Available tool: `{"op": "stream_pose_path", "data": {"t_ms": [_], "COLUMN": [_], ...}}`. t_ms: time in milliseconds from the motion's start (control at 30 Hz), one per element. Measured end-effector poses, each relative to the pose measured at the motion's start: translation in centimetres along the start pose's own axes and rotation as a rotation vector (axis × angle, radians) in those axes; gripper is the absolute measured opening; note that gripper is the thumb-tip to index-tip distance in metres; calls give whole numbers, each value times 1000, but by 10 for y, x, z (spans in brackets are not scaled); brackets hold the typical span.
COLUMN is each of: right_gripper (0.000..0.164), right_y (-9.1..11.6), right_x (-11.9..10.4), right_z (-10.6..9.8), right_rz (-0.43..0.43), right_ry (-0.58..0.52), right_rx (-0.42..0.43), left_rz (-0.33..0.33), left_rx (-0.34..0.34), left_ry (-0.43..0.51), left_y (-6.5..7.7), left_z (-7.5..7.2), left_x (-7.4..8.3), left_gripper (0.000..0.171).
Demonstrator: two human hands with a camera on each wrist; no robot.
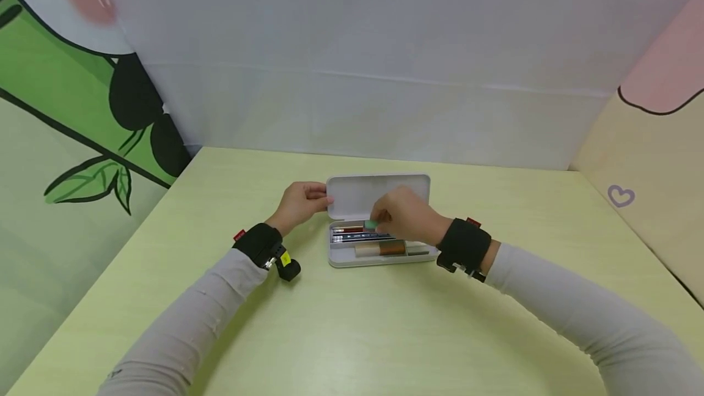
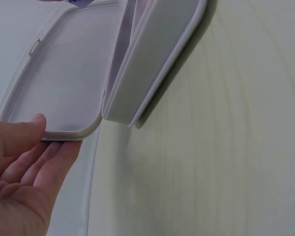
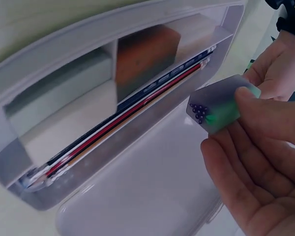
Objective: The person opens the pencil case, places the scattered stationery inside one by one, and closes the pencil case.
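A white pencil case [image 1: 343, 263] lies opened on the table, its lid [image 1: 352, 197] raised at the back. My left hand [image 1: 299, 205] pinches the lid's left end, thumb on the inner face and fingers behind, as the left wrist view shows. Over the case, my right hand [image 1: 407, 216] holds a small purple-and-green eraser [image 3: 214, 104] with a grape print between thumb and fingers. Inside the case, several pencils [image 3: 146, 102] lie side by side along the hinge side. An orange-brown block [image 3: 145, 54] and pale blocks [image 3: 64, 81] fill the front compartments.
The light yellow-green table [image 1: 352, 329] runs back to a white sheet [image 1: 385, 78]. A painted panel [image 1: 66, 243] stands along the left side, and another panel [image 1: 649, 157] with a small heart stands on the right. Both wrists wear black camera straps.
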State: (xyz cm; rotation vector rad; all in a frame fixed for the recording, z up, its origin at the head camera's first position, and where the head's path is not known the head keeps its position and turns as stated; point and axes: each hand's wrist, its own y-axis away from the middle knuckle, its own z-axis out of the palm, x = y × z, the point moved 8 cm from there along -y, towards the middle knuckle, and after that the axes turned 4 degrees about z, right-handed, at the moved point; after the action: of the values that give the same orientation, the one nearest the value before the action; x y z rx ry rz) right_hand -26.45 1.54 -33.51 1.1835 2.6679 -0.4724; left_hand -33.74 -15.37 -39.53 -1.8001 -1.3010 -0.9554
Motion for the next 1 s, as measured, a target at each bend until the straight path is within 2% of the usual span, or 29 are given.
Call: {"op": "stream_pose_path", "data": {"t_ms": [200, 433, 767, 1000], "right_gripper": [9, 11, 12, 12], "right_y": [-14, -22, -23, -24], "right_x": [-22, -41, -46, -52], "right_z": [16, 30, 42, 49], "right_rz": [-36, -125, -96, -90], "right_ry": [16, -25, -38, 7], "right_rx": [-33, -67, -98, -106], "left_rz": [23, 34, 20, 29], "left_rx": [5, 3, -14, -21], "left_ry": [4, -8, 16, -8], "left_y": [-1, -2, 3, 7], "left_z": [-1, -1, -1, -2], "left_x": [1, 1, 1, 4], "left_gripper": [36, 36, 36, 36]}}
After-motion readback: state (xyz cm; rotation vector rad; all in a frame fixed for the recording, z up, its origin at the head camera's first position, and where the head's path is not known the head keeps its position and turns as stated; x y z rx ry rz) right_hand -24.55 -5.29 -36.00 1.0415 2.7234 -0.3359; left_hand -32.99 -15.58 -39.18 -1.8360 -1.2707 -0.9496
